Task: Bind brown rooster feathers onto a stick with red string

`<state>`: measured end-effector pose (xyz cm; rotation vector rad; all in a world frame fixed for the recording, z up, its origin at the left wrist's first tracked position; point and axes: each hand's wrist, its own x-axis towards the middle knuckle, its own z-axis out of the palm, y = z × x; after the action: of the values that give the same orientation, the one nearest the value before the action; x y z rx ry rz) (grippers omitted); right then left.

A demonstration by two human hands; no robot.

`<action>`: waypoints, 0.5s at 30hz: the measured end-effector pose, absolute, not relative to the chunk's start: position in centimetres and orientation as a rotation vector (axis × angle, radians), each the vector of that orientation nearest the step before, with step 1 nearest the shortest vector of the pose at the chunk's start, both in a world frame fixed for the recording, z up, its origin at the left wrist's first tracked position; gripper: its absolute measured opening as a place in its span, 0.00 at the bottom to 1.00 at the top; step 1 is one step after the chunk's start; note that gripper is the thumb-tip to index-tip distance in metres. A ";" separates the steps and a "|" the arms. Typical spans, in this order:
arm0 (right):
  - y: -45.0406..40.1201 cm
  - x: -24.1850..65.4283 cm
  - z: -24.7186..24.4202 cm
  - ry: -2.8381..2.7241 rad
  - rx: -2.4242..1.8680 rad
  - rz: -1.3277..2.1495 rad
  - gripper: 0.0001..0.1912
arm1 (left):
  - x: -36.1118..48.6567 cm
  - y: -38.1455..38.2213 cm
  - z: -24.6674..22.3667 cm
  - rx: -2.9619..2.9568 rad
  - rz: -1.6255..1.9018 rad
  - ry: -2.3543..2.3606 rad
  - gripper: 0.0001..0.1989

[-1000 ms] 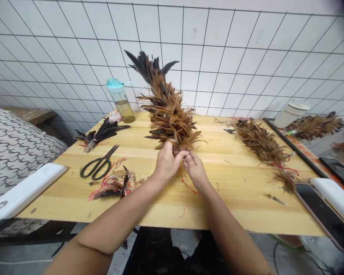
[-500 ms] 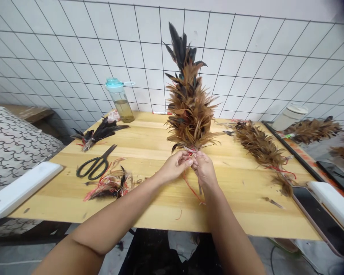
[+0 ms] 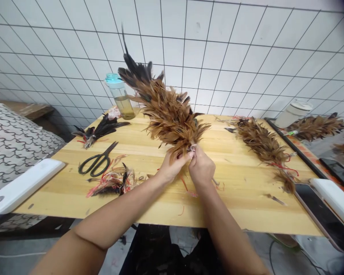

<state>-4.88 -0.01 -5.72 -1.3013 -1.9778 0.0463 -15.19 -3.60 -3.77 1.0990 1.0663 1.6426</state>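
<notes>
A long tapering bundle of brown and black rooster feathers [image 3: 166,114] is held in the air above the middle of a pale wooden table [image 3: 232,206], leaning toward eleven o'clock with its thick end down. The left hand [image 3: 173,168] and right hand [image 3: 202,168] meet at that thick end. The left fingers [image 3: 181,159] lie together, curled against the base. The right fingers [image 3: 196,152] pinch the base around a small pale binding, though the fingertips are partly hidden, so the exact hold is hard to tell. Gripped this way, the quills seem to be kept gathered while the feather tips fan out clear of the wood.

Strands of thin red thread [image 3: 187,187] lie at six o'clock from the hands. Within reach are one more long brown feather bundle [image 3: 260,145] at three o'clock, one pair of black-handled scissors [image 3: 97,164] at nine, one loose heap of red thread and feather scraps [image 3: 111,183] at eight, and one small black feather bunch [image 3: 99,131] at ten. One clear bottle with a teal lid [image 3: 120,97] stands at eleven, holding yellowish liquid.
</notes>
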 end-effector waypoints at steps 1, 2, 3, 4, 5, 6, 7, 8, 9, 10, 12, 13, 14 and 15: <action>-0.2 -5.0 -5.7 -1.995 -1.308 -0.095 0.17 | -14.9 -3.7 -3.6 1.043 1.676 1.010 0.15; -0.2 -5.0 -5.8 -1.998 -1.295 -0.214 0.18 | -14.7 -3.7 -3.4 0.973 1.712 0.964 0.16; -0.2 -5.1 -5.8 -1.994 -1.272 -0.309 0.18 | -14.5 -3.8 -3.3 0.895 1.730 0.928 0.16; -0.2 -5.1 -5.9 -1.987 -1.247 -0.383 0.19 | -14.4 -3.9 -3.1 0.810 1.727 0.900 0.15; -0.1 -5.0 -6.0 -1.978 -1.228 -0.438 0.19 | -14.3 -4.0 -2.9 0.722 1.705 0.879 0.14; 0.0 -5.0 -6.0 -1.969 -1.216 -0.478 0.19 | -14.2 -4.0 -2.6 0.640 1.670 0.862 0.14; 0.1 -5.0 -6.1 -1.959 -1.207 -0.508 0.19 | -14.3 -4.1 -2.4 0.571 1.630 0.844 0.15; 0.2 -4.9 -6.1 -1.950 -1.200 -0.532 0.18 | -14.3 -4.1 -2.2 0.521 1.591 0.821 0.17; 0.2 -4.9 -6.1 -1.943 -1.191 -0.553 0.18 | -14.4 -4.2 -2.0 0.491 1.560 0.795 0.18; 0.2 -5.0 -6.1 -1.942 -1.184 -0.568 0.17 | -14.6 -4.2 -1.9 0.476 1.540 0.774 0.19; 0.1 -5.2 -6.2 -1.960 -1.178 -0.581 0.17 | -15.0 -4.1 -1.8 0.464 1.520 0.766 0.20; -0.1 -5.4 -6.3 -1.979 -1.174 -0.580 0.17 | -15.2 -4.0 -1.9 0.460 1.518 0.780 0.20; -0.4 -5.6 -6.4 -2.002 -1.167 -0.575 0.16 | -15.4 -4.0 -2.0 0.454 1.517 0.808 0.20; -0.6 -5.9 -6.6 -2.025 -1.156 -0.570 0.16 | -15.7 -3.9 -2.2 0.444 1.518 0.847 0.20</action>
<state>-5.90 -0.61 -6.55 -1.1559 -2.0246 -0.5705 -15.67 -3.94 -2.18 0.4442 0.8475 1.5180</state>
